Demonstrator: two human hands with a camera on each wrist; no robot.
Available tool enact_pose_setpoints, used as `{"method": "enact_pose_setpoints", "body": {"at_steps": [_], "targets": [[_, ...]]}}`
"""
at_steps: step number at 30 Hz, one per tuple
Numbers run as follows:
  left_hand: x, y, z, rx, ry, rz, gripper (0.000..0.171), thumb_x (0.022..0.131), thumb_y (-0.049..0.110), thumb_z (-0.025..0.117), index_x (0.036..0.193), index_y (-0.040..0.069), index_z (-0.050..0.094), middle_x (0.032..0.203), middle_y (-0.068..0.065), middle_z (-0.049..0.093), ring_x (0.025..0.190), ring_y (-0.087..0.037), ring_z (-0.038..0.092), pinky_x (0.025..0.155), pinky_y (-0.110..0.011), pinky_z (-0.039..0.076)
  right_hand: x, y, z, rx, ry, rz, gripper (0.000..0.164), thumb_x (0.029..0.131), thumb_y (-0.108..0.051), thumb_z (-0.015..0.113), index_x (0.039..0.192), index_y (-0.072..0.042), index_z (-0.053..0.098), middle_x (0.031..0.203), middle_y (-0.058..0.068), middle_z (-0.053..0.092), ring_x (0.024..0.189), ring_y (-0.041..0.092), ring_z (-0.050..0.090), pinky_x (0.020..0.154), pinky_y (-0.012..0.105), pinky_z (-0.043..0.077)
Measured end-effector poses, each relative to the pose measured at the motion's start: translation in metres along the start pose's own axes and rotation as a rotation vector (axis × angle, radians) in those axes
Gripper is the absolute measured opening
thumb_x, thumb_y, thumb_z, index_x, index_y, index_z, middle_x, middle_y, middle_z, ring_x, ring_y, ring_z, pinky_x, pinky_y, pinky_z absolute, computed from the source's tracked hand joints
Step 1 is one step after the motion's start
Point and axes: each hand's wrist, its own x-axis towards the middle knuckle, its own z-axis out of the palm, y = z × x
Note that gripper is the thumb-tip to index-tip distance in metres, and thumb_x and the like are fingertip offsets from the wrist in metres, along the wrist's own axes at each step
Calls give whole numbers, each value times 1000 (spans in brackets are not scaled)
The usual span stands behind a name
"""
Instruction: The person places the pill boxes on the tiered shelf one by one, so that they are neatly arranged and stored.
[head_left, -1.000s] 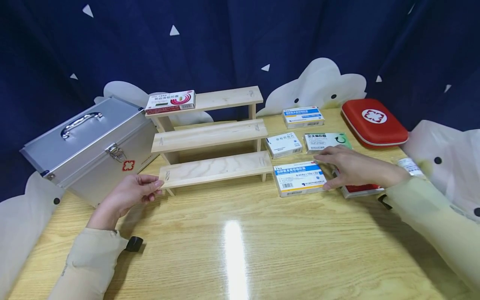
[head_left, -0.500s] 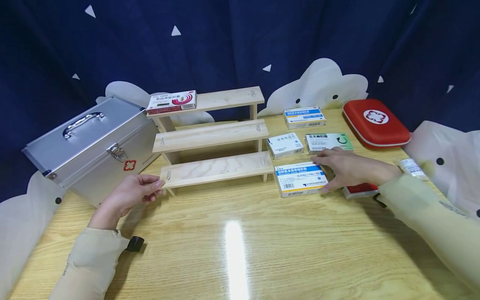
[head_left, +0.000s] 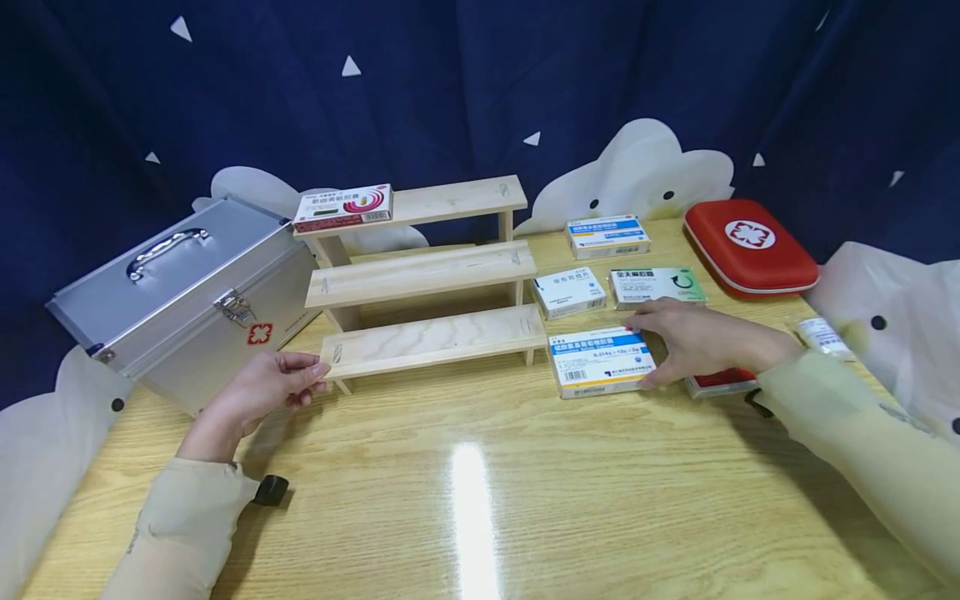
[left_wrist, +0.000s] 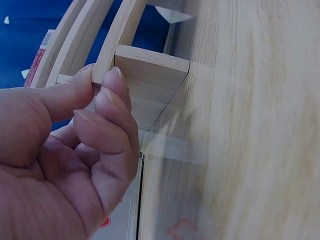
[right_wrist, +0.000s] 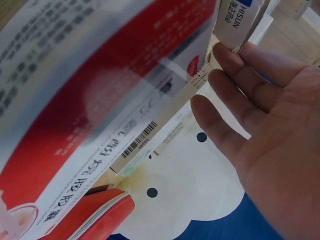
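Worktop (head_left: 360,483) of yellow, streaky wood lies in front of us, and on it stands a pale wooden rack (head_left: 423,271) with three steps. Our left grip (head_left: 262,387) pinches the near left corner of the lowest step (head_left: 435,337). Our right grip (head_left: 693,337) holds the right end of a flat white card box (head_left: 600,362) with blue and orange bands, which lies on the worktop, just beside the rack's right end. Behind that box we see a small white card box (head_left: 570,293), a white and green card box (head_left: 652,285) and, farthest back, another white and blue card box (head_left: 607,237). Partly under our right grip, a red and white card box (head_left: 722,382) peeks out. A white and red card box (head_left: 343,208) lies at the left end of the top step (head_left: 457,198). On the left we have a big silver metal case (head_left: 187,292); on the right, a red zip case (head_left: 750,258) with rounded corners.
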Motion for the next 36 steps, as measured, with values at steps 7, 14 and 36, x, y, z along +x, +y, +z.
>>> {"method": "enact_pose_setpoints", "body": {"at_steps": [7,14,36], "targets": [[-2,-1,0,8,3,2,44,103,17,55,133,-15,48,98,-11,72,70,-12,58,60,-24,47,-10,-4,0,-19,69,-91,93,63,-64,85,132,-7,62,126,7,58,112,25,53,96,51,47],[-2,-2,-2,12,-3,3,45,103,19,55,133,-14,48,96,-10,71,70,-12,57,59,-24,47,-24,-12,-2,1,135,-173,88,65,-68,82,127,-8,66,115,-1,59,105,17,53,90,41,50],[1,-1,-1,14,-11,28,45,104,19,55,134,-14,48,95,-9,70,70,-12,57,59,-25,47,-37,-53,-79,-39,250,-239,84,66,-53,89,131,-8,63,130,5,56,114,21,49,91,44,49]]}}
